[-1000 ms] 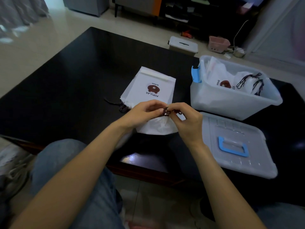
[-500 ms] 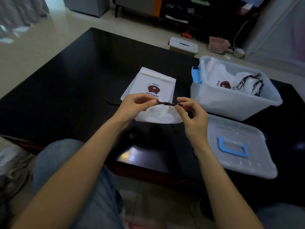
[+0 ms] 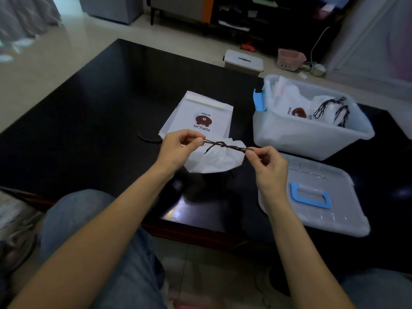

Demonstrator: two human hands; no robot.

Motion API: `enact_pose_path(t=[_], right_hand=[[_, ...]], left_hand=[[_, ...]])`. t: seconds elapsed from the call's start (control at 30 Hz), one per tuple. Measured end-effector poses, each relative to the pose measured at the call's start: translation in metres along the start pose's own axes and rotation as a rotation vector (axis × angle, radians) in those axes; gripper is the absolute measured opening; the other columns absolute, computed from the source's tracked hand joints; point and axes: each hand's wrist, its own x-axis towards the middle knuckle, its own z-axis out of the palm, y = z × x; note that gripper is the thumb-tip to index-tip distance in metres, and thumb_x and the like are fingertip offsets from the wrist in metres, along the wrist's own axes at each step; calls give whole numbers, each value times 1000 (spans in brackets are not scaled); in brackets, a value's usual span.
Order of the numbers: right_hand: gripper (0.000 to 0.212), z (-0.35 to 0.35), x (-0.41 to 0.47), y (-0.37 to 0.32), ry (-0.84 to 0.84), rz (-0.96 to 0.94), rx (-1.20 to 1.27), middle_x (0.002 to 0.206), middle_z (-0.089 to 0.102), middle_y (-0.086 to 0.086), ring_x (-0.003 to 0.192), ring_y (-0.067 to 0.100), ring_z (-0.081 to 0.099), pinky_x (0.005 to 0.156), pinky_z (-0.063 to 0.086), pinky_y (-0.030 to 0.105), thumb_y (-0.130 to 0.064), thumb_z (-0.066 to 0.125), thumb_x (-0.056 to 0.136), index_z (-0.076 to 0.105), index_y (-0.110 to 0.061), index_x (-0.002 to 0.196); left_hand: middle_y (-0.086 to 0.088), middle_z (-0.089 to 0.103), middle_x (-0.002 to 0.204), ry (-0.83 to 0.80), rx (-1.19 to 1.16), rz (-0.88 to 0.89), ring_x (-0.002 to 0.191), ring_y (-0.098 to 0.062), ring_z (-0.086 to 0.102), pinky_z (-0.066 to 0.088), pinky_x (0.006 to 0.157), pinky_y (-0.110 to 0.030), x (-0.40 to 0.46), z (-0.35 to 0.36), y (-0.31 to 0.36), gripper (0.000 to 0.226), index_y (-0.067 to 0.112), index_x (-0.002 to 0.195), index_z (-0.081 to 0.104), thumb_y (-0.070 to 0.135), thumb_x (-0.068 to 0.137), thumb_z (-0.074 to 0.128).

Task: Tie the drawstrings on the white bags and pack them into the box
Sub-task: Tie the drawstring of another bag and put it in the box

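1. Drawstring [image 3: 225,145] is stretched between both hands, with a knot near its middle; the left hand [image 3: 178,148] pinches one end between thumb and fingers, and the right hand [image 3: 267,163] pinches the other end in the same way.
2. Under the cord hangs the gathered mouth of a white bag [image 3: 215,158], lifted above the black table [image 3: 89,112].
3. Just behind it, a stack of flat white bags [image 3: 200,114] lies on the table.
4. To the right stands the open plastic box [image 3: 312,134], already holding tied bags [image 3: 323,108], near the far right table edge.
5. The box lid [image 3: 323,197] lies flat before the box, close to the near table edge.
6. The left half of the table is free.
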Motion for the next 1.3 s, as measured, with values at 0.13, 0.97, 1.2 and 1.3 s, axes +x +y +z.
enact_pose_path(t=[0.13,0.97,1.2,1.3], right_hand=[[19,-11,1,8,6,23,-18,81,68,-4,79,14,64,74,52,21,-9,69,83,62,-23,74],[41,-27,-19,22,-331,90,-599,95,53,1,88,20,55,67,36,29,-52,35,96,41,-40,136],[35,-11,-12,35,-309,124,-740,96,55,1,84,19,53,65,35,28,-54,52,88,56,-25,107],[12,-19,-8,37,-254,175,-492,85,60,-1,74,15,57,54,43,23,-33,63,85,55,-24,89]], left_hand=[[5,65,74,-41,50,-17,64,6,59,45,70,-7,-1,7,-11,9,9,89,67,2,86,64],[-14,53,131,-240,979,83,118,-30,49,38,99,-38,64,23,-27,43,13,135,47,22,93,54],[-14,61,123,-290,1084,-21,114,-30,55,42,96,-36,74,26,-34,37,10,127,56,11,90,52],[-16,62,120,-277,1079,11,109,-31,56,42,90,-35,67,24,-31,31,6,121,60,12,91,52]])
